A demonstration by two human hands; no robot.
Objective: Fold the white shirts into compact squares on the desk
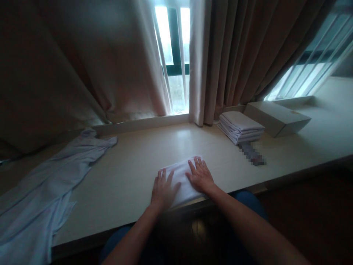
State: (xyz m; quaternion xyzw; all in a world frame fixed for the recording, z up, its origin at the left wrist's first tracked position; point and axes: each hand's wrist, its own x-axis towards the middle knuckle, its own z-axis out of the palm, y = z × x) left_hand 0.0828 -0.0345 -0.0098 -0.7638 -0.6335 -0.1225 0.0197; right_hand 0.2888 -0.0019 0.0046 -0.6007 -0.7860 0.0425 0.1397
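Observation:
A folded white cloth [180,173] lies near the front edge of a pale table [132,165]. My left hand [163,189] rests flat on the cloth's left part, fingers stretched out. My right hand [200,176] lies flat on its right part, fingers spread. Neither hand grips anything.
A pale blue garment [46,184] sprawls over the table's left end. A stack of folded white cloths [240,127] sits at the back right, beside a flat white box [277,117]. A small blurred object [252,154] lies before the stack. Curtains [226,51] hang behind.

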